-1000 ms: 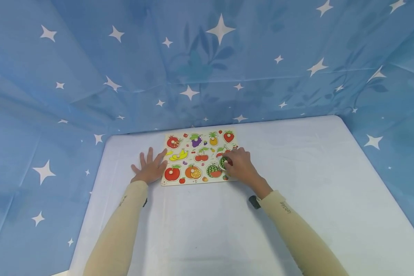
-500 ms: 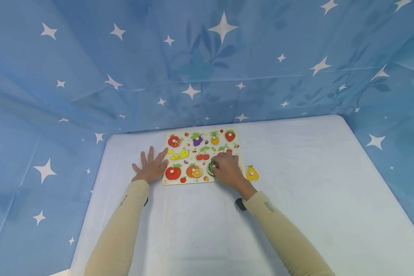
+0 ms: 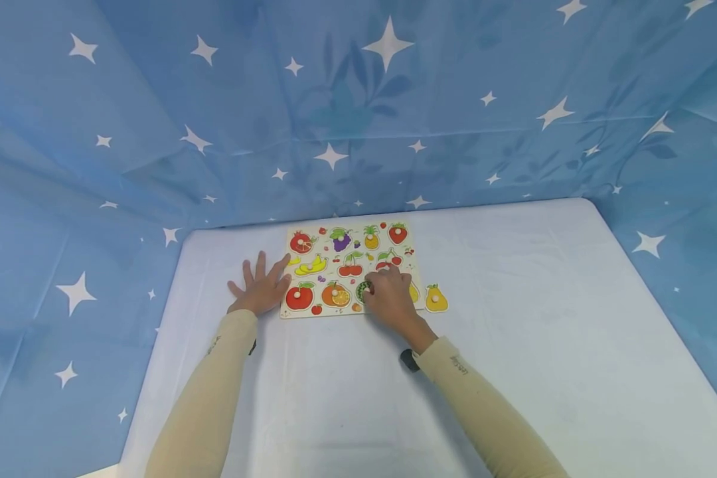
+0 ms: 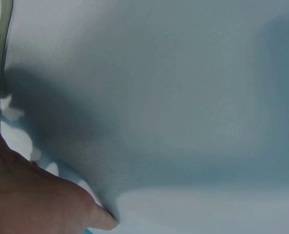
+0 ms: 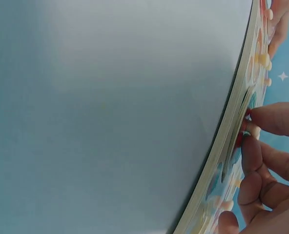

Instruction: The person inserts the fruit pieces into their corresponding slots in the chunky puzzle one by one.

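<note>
A wooden fruit peg puzzle board [image 3: 328, 311] lies on the white-covered table. My right hand [image 3: 391, 296] pinches the knob of the round watermelon piece [image 3: 362, 292] over the bottom row. In the right wrist view, thumb and fingertips meet at its pale knob [image 5: 253, 128], and the watermelon piece sits slightly raised and tilted against the board. My left hand [image 3: 261, 287] lies flat with spread fingers beside the board, fingertips at its left edge. A yellow pear piece [image 3: 436, 299] rests at the board's right edge. My right hand covers part of the bottom right.
Apple [image 3: 299, 297], orange [image 3: 336, 295], banana [image 3: 311, 266], grape [image 3: 341, 239] and strawberry [image 3: 398, 234] pieces sit in the board, their knobs standing up. A blue star-patterned curtain [image 3: 245, 119] hangs behind the table [image 3: 514, 265].
My right hand has carried the watermelon piece left and down onto the bottom row, uncovering the pear piece. The left hand has stayed in place.
</note>
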`<state>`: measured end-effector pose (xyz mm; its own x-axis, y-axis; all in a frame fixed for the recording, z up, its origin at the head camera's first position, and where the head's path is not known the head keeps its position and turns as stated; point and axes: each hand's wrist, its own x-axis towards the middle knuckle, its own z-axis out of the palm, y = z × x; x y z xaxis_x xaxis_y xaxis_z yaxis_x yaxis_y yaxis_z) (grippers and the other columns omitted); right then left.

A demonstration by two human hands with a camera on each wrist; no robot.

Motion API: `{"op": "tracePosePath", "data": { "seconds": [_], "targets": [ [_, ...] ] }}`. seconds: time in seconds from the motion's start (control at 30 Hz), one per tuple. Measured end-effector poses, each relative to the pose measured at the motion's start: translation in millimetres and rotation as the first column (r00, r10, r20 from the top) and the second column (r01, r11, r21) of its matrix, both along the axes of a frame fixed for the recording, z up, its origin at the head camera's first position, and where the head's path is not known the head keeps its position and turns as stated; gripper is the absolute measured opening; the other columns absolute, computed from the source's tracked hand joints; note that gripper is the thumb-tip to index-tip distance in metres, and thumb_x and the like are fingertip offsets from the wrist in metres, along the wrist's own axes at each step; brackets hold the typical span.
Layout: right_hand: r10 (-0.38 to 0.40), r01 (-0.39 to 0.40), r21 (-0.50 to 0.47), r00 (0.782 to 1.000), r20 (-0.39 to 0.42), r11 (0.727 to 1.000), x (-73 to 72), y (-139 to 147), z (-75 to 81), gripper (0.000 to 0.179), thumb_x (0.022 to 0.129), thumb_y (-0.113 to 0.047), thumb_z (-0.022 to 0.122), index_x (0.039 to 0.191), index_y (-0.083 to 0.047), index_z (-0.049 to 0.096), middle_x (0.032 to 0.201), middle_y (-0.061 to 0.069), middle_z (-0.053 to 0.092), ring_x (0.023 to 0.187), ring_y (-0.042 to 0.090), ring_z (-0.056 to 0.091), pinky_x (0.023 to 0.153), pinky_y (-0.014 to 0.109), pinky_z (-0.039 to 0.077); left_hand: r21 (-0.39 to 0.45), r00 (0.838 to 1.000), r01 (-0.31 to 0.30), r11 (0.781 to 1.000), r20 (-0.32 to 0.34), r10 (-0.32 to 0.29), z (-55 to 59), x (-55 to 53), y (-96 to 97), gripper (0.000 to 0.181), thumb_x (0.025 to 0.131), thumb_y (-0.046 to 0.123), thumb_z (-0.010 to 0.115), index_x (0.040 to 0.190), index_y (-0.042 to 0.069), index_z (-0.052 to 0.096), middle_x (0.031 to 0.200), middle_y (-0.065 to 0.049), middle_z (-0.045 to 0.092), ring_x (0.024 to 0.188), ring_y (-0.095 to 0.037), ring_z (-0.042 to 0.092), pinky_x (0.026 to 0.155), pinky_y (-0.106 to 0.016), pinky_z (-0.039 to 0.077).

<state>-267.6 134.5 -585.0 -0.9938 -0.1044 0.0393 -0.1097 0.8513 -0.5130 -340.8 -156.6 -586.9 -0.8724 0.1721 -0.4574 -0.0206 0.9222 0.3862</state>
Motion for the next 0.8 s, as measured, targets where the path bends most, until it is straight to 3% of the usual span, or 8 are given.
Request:
{"op": "tracePosePath", "data": {
  "seconds": [0.27, 0.67, 0.8],
  "targets": [
    [-0.042, 0.042, 0.014, 0.999, -0.003, 0.999, 2.7, -2.5, -1.7, 0.023, 0.096, -0.009, 0.077, 0.117, -0.001, 0.078, 0.093, 0.009, 0.069, 0.106, 0.033, 0.057, 0.101, 0.059, 0.037, -0.006, 1.000, -0.001, 1.000, -0.005, 0.001, -2.5, -1.0, -0.1, 0.068, 0.113, 0.050, 0.035, 0.174, 0.033, 0.009, 0.176, -0.016, -0.024, 0.155, -0.050, -0.029, 0.110, -0.085, -0.014],
    [-0.018, 0.018, -0.021, 1.000, 0.006, 1.000, 0.7, 1.2, -5.5, 0.023, 0.097, -0.008, 0.075, 0.119, -0.001, 0.077, 0.093, 0.008, 0.068, 0.106, 0.033, 0.055, 0.098, 0.058, 0.037, 0.004, 1.000, 0.001, 1.000, -0.016, -0.001, -3.6, -1.9, -0.2, 0.068, 0.113, 0.050, 0.035, 0.174, 0.032, 0.009, 0.175, -0.017, -0.024, 0.155, -0.050, -0.030, 0.110, -0.084, -0.015],
    [0.006, -0.006, -0.002, 1.000, 0.010, 1.000, 1.1, 1.9, -4.7, 0.029, 0.097, -0.010, 0.076, 0.124, -0.002, 0.076, 0.105, 0.012, 0.070, 0.115, 0.037, 0.054, 0.099, 0.059, 0.037, 0.006, 1.000, 0.000, 1.000, -0.009, 0.000, -2.5, -0.8, -0.4, 0.068, 0.113, 0.050, 0.035, 0.174, 0.033, 0.009, 0.175, -0.016, -0.025, 0.155, -0.050, -0.030, 0.110, -0.084, -0.016]
  ]
}}
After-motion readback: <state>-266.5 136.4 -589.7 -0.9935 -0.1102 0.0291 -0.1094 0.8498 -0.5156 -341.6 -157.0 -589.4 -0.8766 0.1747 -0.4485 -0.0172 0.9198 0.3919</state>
